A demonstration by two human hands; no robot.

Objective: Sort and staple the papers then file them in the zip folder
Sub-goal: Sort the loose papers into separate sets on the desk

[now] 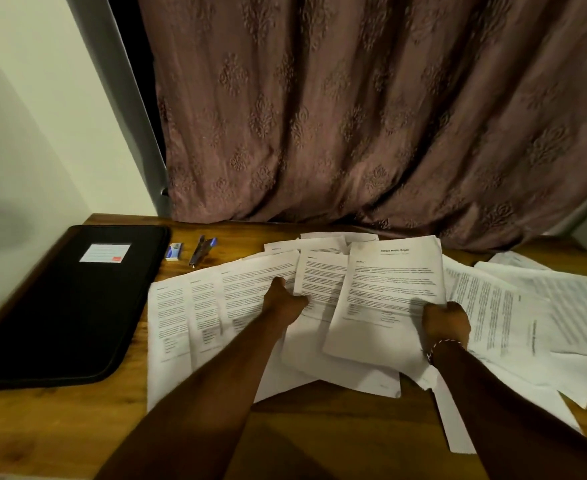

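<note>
My black folder [67, 299] lies closed at the left of the wooden surface [319, 438], its inside hidden. Beside it are one box of staples [174, 251] and one stapler [202, 251]. The papers [188, 306] overlap too much to count. My left hand [285, 301] pinches a sheet [319, 278], and my right hand [446, 323] grips a titled page [389, 289]. A curtain [354, 116] hangs behind, with a pale wall [43, 133] to the left.

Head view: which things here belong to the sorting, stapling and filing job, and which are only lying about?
For the job: papers, gripped by left hand and right hand; stapler; small box beside it, perhaps staples; black zip folder.

Only lying about: curtain; wooden table under everything; wristband on the right wrist.
</note>
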